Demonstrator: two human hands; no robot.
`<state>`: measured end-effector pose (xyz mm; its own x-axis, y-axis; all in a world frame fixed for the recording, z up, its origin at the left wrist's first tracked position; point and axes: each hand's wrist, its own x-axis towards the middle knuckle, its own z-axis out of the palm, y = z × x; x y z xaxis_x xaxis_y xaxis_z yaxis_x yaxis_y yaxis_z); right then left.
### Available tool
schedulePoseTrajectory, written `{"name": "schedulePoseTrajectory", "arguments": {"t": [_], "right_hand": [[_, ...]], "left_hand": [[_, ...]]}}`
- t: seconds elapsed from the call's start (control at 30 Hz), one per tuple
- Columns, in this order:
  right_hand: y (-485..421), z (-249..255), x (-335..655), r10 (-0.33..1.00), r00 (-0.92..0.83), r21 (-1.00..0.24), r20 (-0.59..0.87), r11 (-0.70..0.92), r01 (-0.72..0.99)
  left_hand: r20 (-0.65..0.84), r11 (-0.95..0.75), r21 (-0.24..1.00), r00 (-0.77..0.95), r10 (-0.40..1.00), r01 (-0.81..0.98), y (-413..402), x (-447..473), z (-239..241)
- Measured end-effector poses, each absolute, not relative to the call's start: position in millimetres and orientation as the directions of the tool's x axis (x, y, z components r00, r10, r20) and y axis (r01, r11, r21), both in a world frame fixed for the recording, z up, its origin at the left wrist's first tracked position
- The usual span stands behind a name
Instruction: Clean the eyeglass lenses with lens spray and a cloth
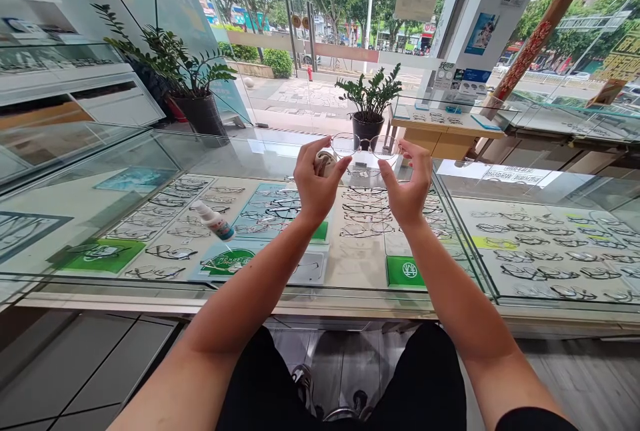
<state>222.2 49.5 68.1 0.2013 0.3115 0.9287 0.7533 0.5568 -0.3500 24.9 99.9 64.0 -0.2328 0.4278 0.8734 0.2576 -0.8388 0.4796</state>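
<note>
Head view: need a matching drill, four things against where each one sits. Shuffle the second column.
Things:
1. glasses
2. spray bottle
3. cloth
4. small potted plant

Places:
A. standing at the far side, towards the window
B. lying on the glass counter
C. held up between left hand and right hand
D. bunched in the left hand

Pairs: 1-C, 2-B, 3-D, 4-A
</note>
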Motion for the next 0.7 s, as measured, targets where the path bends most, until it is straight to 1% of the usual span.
{"name": "schedulePoseTrajectory", "arguments": {"t": [0.17, 0.5, 0.7], "right_hand": [[49.1, 68.9, 222.0, 0.316, 0.209, -0.354, 0.926, 0.524, 0.775], [48.4, 70.8, 221.6, 0.311, 0.194, -0.342, 0.93, 0.546, 0.764], [48.9, 70.4, 221.2, 0.332, 0.206, -0.363, 0.92, 0.533, 0.764]], "left_hand": [[0.865, -0.837, 0.494, -0.239, 0.442, 0.237, 99.6, 26.1, 63.4], [0.84, -0.82, 0.534, -0.238, 0.487, 0.205, 103.1, 26.8, 60.9], [0.834, -0.817, 0.544, -0.235, 0.5, 0.192, 103.6, 26.4, 60.1]]}}
